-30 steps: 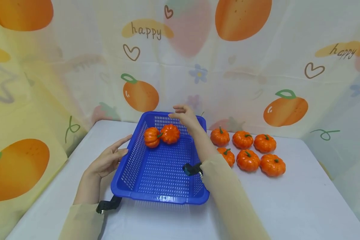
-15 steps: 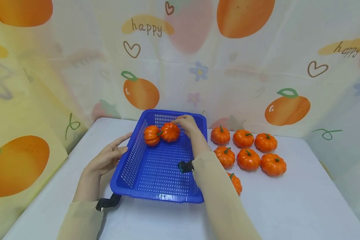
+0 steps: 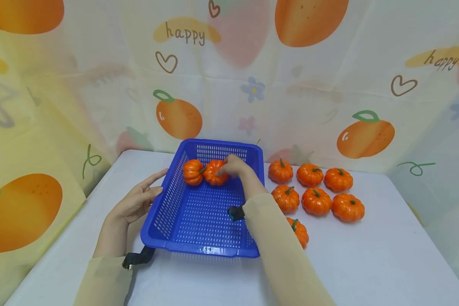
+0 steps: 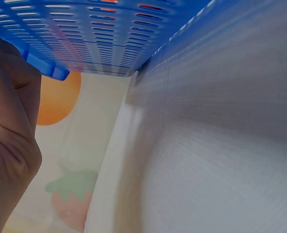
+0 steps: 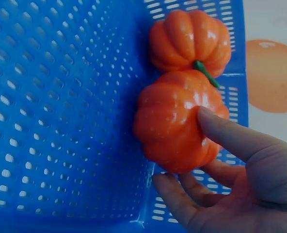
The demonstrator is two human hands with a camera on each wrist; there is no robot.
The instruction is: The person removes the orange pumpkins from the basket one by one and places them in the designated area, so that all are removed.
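Note:
A blue plastic basket (image 3: 210, 212) with slotted walls holds two small orange pumpkins in its far left part. My right hand (image 3: 235, 165) reaches inside and grips the right-hand pumpkin (image 3: 213, 173); in the right wrist view the thumb (image 5: 226, 133) presses its ribbed side while the other fingers lie around its lower side. Touching that one is the other pumpkin (image 3: 193, 172), whose green stem points toward it. At the basket's left wall, my left hand (image 3: 135, 202) touches the outside near the rim with fairly straight fingers; in the left wrist view its fingertips are out of sight.
To the right of the basket, several more pumpkins (image 3: 316, 202) stand in loose rows on the white table (image 3: 386, 246). One pumpkin (image 3: 300, 233) is partly behind the right sleeve. A fruit-print cloth (image 3: 298, 102) hangs behind the table.
My right hand has come down from above the basket's far side onto the right-hand pumpkin, which has turned a little. The left hand stays at the basket's wall.

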